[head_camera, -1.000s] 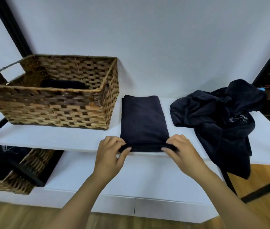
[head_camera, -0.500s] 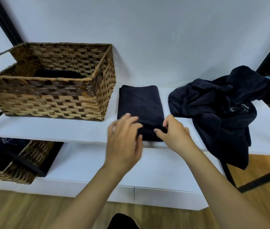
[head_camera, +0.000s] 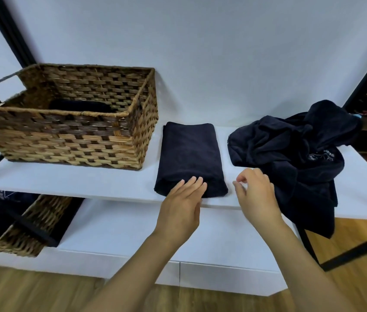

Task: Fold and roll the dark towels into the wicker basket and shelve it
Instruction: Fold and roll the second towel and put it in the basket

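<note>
A folded dark towel [head_camera: 189,154] lies lengthwise on the white shelf [head_camera: 88,181], just right of the wicker basket [head_camera: 70,140]. Inside the basket a dark rolled towel [head_camera: 81,106] shows above the rim. My left hand [head_camera: 182,208] is flat, fingers together, its fingertips resting on the towel's near end. My right hand [head_camera: 256,194] hovers just right of that end with loosely curled fingers, holding nothing. A crumpled heap of dark towels [head_camera: 295,149] sits to the right and drapes over the shelf's front edge.
A second wicker basket [head_camera: 20,230] with dark cloth in it stands on the lower white shelf [head_camera: 121,233] at the left. Black frame bars [head_camera: 358,251] run at the right and upper left. A white wall is behind, wood floor below.
Both hands let go of the towel's near edge. The left hand lifted, then came down flat on the near end; the right hand drew off to the right.
</note>
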